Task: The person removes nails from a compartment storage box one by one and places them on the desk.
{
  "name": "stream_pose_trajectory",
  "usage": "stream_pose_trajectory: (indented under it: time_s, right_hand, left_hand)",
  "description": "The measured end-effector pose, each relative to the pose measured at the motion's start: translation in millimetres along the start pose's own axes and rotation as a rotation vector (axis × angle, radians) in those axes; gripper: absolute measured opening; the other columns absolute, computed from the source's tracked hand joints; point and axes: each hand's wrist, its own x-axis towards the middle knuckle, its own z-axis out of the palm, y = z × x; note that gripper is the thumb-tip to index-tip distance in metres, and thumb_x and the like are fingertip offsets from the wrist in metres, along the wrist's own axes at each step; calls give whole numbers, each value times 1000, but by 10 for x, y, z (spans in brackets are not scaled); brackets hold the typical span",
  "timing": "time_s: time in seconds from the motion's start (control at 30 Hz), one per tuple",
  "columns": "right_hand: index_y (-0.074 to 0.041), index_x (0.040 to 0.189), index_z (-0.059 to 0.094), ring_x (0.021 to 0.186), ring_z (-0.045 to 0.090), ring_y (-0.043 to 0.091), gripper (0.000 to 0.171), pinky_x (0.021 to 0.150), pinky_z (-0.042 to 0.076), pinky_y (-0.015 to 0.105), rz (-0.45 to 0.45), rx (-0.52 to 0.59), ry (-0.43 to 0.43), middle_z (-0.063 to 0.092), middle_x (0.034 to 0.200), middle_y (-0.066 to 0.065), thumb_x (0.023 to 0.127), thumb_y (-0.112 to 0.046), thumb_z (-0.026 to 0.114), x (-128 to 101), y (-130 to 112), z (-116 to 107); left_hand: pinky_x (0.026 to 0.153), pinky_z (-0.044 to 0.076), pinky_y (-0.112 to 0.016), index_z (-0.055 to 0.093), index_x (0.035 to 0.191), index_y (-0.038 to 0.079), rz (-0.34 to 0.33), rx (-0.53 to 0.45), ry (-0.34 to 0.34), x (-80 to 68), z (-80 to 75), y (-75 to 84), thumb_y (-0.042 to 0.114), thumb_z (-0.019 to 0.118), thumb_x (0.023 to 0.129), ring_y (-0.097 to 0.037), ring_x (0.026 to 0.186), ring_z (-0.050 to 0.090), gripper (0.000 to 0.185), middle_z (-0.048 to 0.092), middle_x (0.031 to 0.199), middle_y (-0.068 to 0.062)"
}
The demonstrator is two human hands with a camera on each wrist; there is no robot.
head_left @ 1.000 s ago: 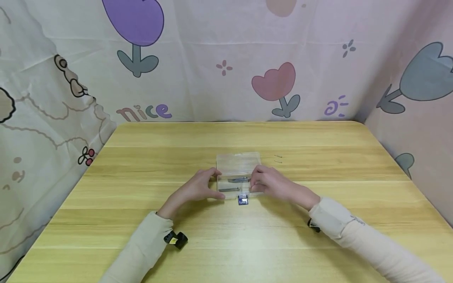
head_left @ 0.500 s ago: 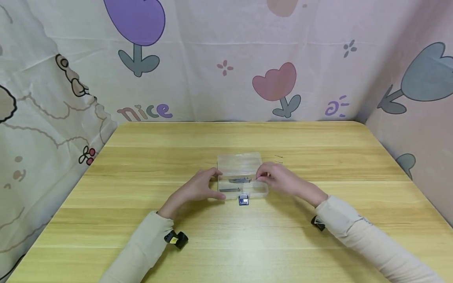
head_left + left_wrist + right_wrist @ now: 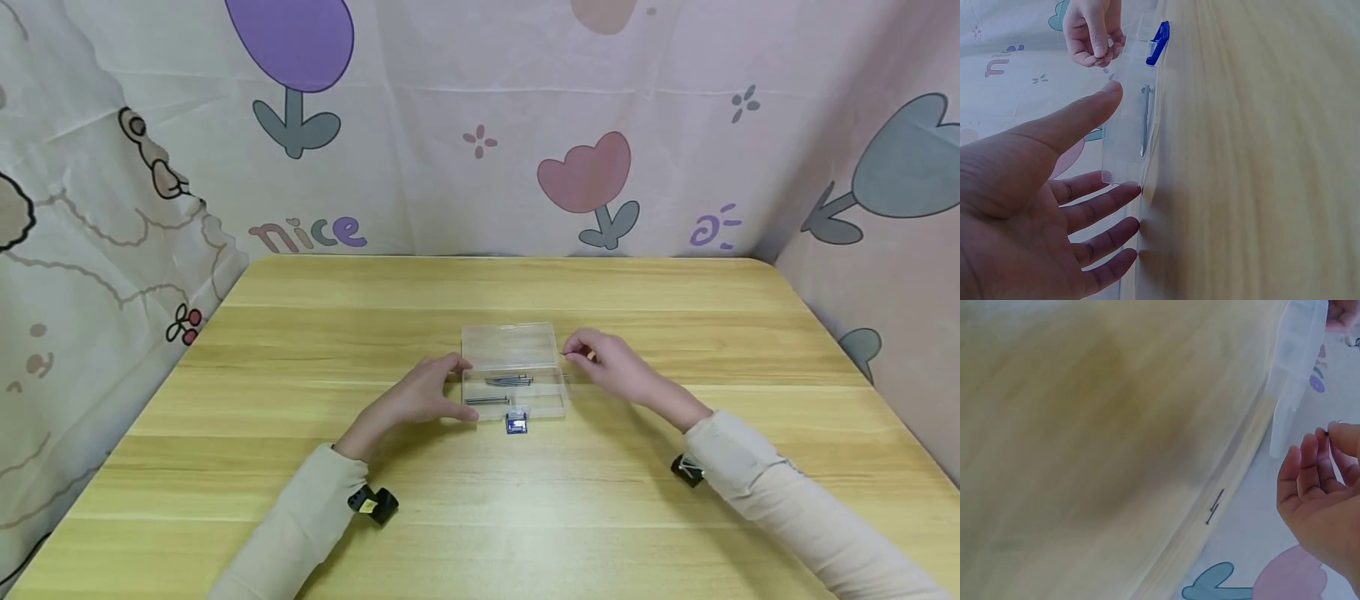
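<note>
A clear plastic box (image 3: 551,406) lies on the table with its lid (image 3: 510,346) tipped back. Several long nails (image 3: 510,381) lie in the rear compartment, and more nails (image 3: 487,401) in the front left one. A blue latch (image 3: 517,424) hangs at the front. My left hand (image 3: 420,392) rests at the box's left end, thumb by the front corner, fingers spread rather straight. Right of the lid, my right hand (image 3: 611,364) pinches a small nail (image 3: 1327,432) between thumb and index finger; mostly its dark end shows. Two small nails (image 3: 1214,506) lie on the table beyond this hand.
The wooden table (image 3: 450,517) runs back to a printed cloth (image 3: 420,167) hung behind it, with more cloth at both sides. Each wrist wears a small black camera (image 3: 373,505).
My right hand has moved out of the box, rightward and back past its right edge, with the small nail pinched. My left hand and the box have stayed put.
</note>
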Motion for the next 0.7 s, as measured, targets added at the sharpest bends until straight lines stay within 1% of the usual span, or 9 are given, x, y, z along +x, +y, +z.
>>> stream_pose_trajectory:
  time_s: [0.17,0.47,0.6,0.7]
  right_hand:
    - [4,96,62,84,59,23,4,72,50,35,48,-35,26,64,89,10,93,2,59,-6,91,-61]
    - [4,93,63,79,56,21,3,73,49,38,131,-118,-11,63,85,8,91,2,60,-23,324,-137]
    - [4,91,64,78,57,21,4,73,49,39,147,-144,-25,64,85,8,91,0,62,-34,408,-157]
    - [3,90,64,78,57,21,5,73,49,39,140,-151,-35,64,86,8,91,-2,63,-36,446,-163]
  left_hand:
    - [100,35,-48,53,130,3,-2,2,-1,1,-4,-4,34,85,72,-32,120,44,73,56,131,-14]
    - [99,37,-48,53,130,4,-13,8,-1,6,4,-9,35,85,73,-32,120,45,73,56,131,-14]
    - [99,37,-48,53,130,4,-17,11,0,8,6,-5,36,85,72,-31,119,45,73,56,131,-13]
    - [98,38,-47,53,130,4,-16,13,1,6,5,-3,36,85,72,-31,118,45,74,56,131,-13]
